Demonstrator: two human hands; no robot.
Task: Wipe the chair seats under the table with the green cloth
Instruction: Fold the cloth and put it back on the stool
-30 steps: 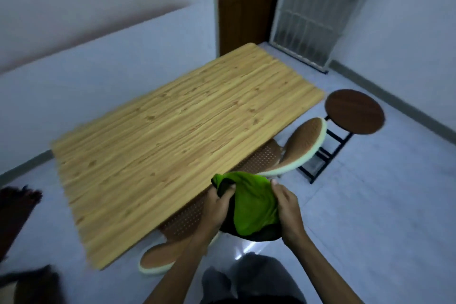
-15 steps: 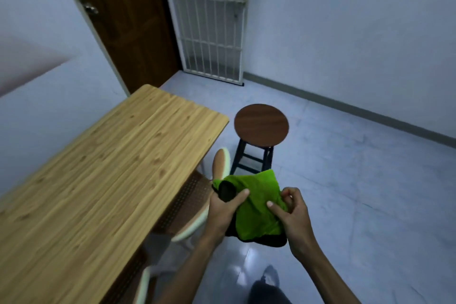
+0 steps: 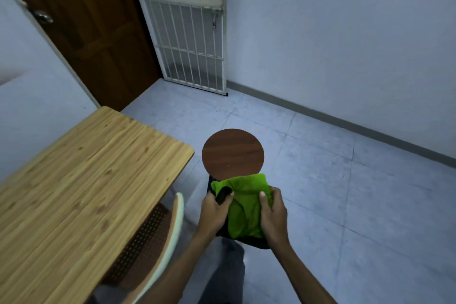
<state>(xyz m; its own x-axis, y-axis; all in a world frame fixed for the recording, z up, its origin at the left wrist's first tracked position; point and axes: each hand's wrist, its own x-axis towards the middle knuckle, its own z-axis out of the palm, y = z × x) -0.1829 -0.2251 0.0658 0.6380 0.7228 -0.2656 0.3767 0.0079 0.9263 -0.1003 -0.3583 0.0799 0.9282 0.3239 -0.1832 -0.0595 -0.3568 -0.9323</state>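
Both of my hands hold the green cloth [image 3: 244, 207] in front of me, bunched, with a dark underside showing at its edges. My left hand [image 3: 214, 211] grips its left side and my right hand [image 3: 272, 215] its right side. The cloth hangs over the near edge of a round dark-brown stool seat [image 3: 232, 153]. A chair with a perforated brown seat [image 3: 145, 237] and pale-edged backrest [image 3: 172, 234] is tucked under the wooden table [image 3: 81, 180] at my left. The rest of that chair is hidden by the tabletop.
A brown door [image 3: 81, 24] and a white barred gate [image 3: 187, 39] stand at the far wall. Pale floor tiles [image 3: 345, 205] stretch to the right of the stool, up to the grey skirting. My legs show at the bottom middle.
My view has swung right and forward: the table slid to the left and the round stool now lies right beyond my hands. Both hands have kept hold of the cloth.
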